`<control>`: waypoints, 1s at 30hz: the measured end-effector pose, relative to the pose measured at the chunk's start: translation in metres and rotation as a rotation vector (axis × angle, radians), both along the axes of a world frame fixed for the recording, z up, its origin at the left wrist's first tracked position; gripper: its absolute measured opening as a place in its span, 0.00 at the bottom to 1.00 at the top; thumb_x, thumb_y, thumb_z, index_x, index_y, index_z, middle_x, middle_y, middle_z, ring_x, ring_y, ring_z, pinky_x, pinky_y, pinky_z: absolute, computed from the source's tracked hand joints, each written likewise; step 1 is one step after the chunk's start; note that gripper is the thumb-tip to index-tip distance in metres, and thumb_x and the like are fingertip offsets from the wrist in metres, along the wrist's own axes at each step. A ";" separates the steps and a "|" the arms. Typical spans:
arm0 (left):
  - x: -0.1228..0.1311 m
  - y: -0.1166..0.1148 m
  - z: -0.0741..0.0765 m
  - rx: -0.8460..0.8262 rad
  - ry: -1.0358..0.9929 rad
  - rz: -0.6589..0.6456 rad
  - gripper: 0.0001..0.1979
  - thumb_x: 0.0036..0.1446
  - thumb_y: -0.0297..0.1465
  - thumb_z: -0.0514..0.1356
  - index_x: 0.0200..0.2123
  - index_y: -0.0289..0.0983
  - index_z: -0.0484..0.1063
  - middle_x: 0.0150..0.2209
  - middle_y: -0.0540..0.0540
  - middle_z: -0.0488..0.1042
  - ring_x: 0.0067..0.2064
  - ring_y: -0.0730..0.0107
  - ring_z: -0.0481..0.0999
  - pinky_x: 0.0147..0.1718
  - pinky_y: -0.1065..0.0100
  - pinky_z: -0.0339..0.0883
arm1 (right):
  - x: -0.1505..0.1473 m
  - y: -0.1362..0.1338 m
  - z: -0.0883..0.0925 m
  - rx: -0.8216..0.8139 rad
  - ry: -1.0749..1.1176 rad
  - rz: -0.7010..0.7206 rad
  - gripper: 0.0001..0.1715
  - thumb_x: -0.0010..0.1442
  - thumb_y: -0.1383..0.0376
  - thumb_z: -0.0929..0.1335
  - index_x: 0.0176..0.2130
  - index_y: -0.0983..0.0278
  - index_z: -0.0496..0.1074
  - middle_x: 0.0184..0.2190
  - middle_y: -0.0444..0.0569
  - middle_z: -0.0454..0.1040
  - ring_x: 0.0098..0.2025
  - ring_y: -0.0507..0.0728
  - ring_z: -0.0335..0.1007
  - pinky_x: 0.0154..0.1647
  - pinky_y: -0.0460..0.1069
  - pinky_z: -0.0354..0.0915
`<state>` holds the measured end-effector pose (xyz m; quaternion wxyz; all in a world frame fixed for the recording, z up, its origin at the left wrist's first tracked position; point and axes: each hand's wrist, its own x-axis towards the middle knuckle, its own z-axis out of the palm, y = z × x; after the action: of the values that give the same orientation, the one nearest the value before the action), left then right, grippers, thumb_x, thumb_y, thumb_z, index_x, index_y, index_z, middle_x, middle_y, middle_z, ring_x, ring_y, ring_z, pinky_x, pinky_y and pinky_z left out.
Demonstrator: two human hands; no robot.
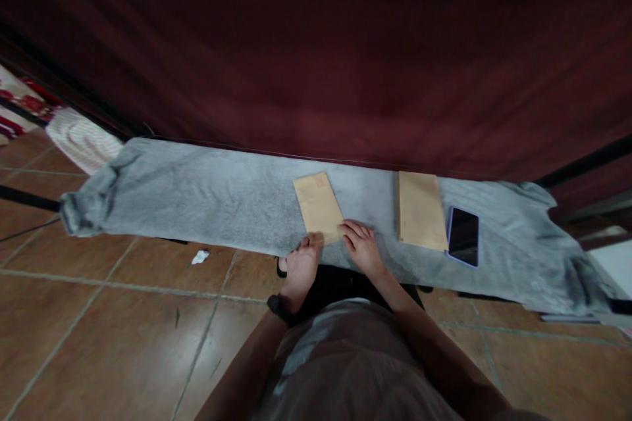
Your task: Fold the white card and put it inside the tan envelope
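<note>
Grey cloth [222, 194]; envelope [317, 202] near front edge, beyond left hand [303, 263] and right hand [363, 247], touching near corners, grip unclear; open room leftward, stack [422, 209] rightward.

two hands [302, 264], one loose envelope [317, 202], one envelope stack [421, 209], one phone [463, 237]

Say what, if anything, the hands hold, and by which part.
The left hand and right hand are at the near corners of the envelope; whether they grip it or only press it cannot be told.
</note>
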<state>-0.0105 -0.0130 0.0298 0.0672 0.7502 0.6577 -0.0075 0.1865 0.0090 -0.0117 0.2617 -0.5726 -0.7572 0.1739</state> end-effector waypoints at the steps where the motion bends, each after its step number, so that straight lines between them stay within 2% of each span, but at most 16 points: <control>1: -0.001 0.001 0.001 0.030 -0.016 -0.005 0.19 0.72 0.29 0.45 0.56 0.36 0.72 0.43 0.39 0.78 0.38 0.55 0.81 0.35 0.61 0.72 | 0.000 0.000 -0.001 0.005 -0.004 0.001 0.21 0.70 0.65 0.62 0.59 0.56 0.72 0.63 0.49 0.70 0.61 0.61 0.65 0.63 0.57 0.56; 4: 0.000 0.012 0.007 0.153 -0.099 -0.035 0.17 0.71 0.32 0.48 0.51 0.37 0.75 0.46 0.38 0.78 0.47 0.53 0.78 0.46 0.56 0.72 | -0.001 -0.001 -0.002 0.015 -0.015 0.000 0.22 0.71 0.65 0.61 0.60 0.57 0.72 0.64 0.49 0.70 0.62 0.61 0.65 0.62 0.57 0.56; 6: 0.003 0.031 0.011 0.236 -0.182 -0.081 0.18 0.71 0.33 0.49 0.57 0.37 0.73 0.54 0.37 0.76 0.55 0.52 0.75 0.55 0.54 0.68 | -0.001 -0.001 -0.002 0.016 -0.019 -0.002 0.22 0.70 0.66 0.61 0.60 0.57 0.72 0.63 0.49 0.70 0.62 0.61 0.65 0.62 0.57 0.56; 7: 0.006 0.044 0.012 0.266 -0.228 -0.134 0.21 0.71 0.34 0.49 0.62 0.37 0.68 0.59 0.37 0.72 0.60 0.52 0.71 0.59 0.53 0.65 | -0.002 -0.001 -0.002 0.016 -0.019 -0.004 0.22 0.70 0.66 0.61 0.60 0.57 0.72 0.63 0.49 0.70 0.62 0.61 0.65 0.62 0.57 0.56; 9: 0.012 0.074 0.012 0.280 -0.277 -0.241 0.25 0.72 0.36 0.48 0.68 0.34 0.61 0.69 0.36 0.62 0.70 0.51 0.58 0.67 0.50 0.55 | -0.002 -0.001 -0.002 0.019 -0.021 -0.005 0.22 0.70 0.66 0.61 0.59 0.56 0.72 0.63 0.49 0.71 0.62 0.62 0.65 0.63 0.58 0.55; 11: 0.015 0.106 0.007 0.243 -0.268 -0.307 0.28 0.72 0.39 0.46 0.69 0.31 0.58 0.72 0.35 0.55 0.73 0.51 0.51 0.70 0.49 0.47 | -0.001 -0.002 -0.002 0.024 -0.028 -0.005 0.22 0.70 0.66 0.61 0.59 0.57 0.72 0.63 0.49 0.71 0.61 0.62 0.66 0.63 0.58 0.55; 13: 0.015 0.134 0.000 0.191 -0.244 -0.332 0.31 0.73 0.41 0.45 0.70 0.29 0.56 0.72 0.35 0.55 0.74 0.53 0.49 0.71 0.51 0.44 | -0.001 -0.002 -0.002 0.034 -0.040 -0.001 0.22 0.71 0.66 0.61 0.59 0.58 0.72 0.63 0.50 0.71 0.61 0.62 0.66 0.62 0.58 0.56; 16: 0.011 0.160 -0.012 0.127 -0.200 -0.384 0.33 0.72 0.44 0.44 0.70 0.28 0.55 0.72 0.35 0.54 0.74 0.55 0.49 0.72 0.54 0.42 | -0.001 -0.003 -0.003 0.064 -0.058 0.003 0.22 0.71 0.66 0.60 0.60 0.58 0.72 0.62 0.50 0.72 0.60 0.61 0.67 0.61 0.57 0.57; 21: 0.003 0.165 -0.026 0.125 -0.137 -0.451 0.35 0.72 0.48 0.42 0.72 0.30 0.52 0.73 0.36 0.52 0.75 0.58 0.48 0.72 0.55 0.40 | -0.001 -0.003 -0.004 0.127 -0.069 0.000 0.21 0.71 0.66 0.61 0.58 0.59 0.73 0.60 0.51 0.74 0.59 0.60 0.69 0.60 0.56 0.59; 30: 0.000 0.139 -0.031 0.114 -0.159 -0.576 0.32 0.74 0.43 0.41 0.72 0.30 0.52 0.74 0.38 0.51 0.75 0.62 0.46 0.72 0.59 0.37 | -0.001 -0.003 -0.005 0.164 -0.072 0.007 0.20 0.70 0.66 0.61 0.56 0.61 0.74 0.58 0.52 0.75 0.58 0.61 0.69 0.60 0.57 0.60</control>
<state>-0.0109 0.1262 -0.0008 0.0714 0.9066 0.4100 0.0696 0.1856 0.0058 -0.0169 0.2799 -0.5524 -0.7798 0.0916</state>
